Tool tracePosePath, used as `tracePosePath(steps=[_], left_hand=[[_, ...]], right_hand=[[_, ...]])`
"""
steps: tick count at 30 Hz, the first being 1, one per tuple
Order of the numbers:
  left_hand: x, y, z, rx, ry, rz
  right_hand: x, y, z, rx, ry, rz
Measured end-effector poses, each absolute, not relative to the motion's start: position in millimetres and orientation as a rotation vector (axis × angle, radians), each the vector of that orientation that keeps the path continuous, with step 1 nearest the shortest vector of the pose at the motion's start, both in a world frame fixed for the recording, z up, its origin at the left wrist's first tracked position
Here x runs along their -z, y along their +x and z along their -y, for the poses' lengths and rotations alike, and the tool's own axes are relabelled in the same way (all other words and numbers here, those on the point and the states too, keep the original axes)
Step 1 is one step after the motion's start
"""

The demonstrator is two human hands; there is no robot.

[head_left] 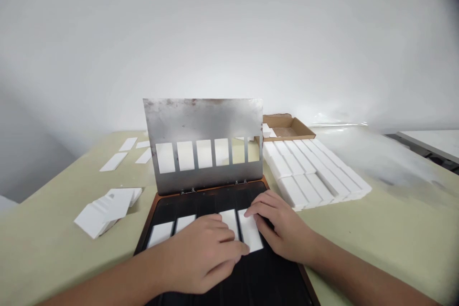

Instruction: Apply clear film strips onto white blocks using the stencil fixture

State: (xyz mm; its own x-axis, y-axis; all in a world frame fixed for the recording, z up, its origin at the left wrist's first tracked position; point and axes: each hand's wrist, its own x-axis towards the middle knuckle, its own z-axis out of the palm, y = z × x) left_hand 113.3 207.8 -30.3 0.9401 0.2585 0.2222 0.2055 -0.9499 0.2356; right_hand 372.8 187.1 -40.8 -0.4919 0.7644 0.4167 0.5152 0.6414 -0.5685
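A black board with a brown edge lies before me, its hinged metal frame plate standing up at the back with a row of rectangular windows. Several white cards lie in a row on the board. My right hand has its finger and thumb on the rightmost white card, at its upper and right edges. Curled over the middle of the row, my left hand touches that same card's lower left corner with a fingertip. Another card shows just behind my left hand, which hides part of the row.
Stacked white cards lie loosely at left, with several single cards beyond. To the right are neat rows of white stacks. Behind them sits a cardboard tray, beside clear plastic film on the table.
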Motion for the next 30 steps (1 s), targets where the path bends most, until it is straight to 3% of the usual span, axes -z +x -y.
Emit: tracePosePath(steps=[30], left_hand=[[28.0,114.4,-207.6,-0.39,2.874,-0.362]], right_hand=[[37.2,372.1,-188.0,-0.464,-1.055,2.236]])
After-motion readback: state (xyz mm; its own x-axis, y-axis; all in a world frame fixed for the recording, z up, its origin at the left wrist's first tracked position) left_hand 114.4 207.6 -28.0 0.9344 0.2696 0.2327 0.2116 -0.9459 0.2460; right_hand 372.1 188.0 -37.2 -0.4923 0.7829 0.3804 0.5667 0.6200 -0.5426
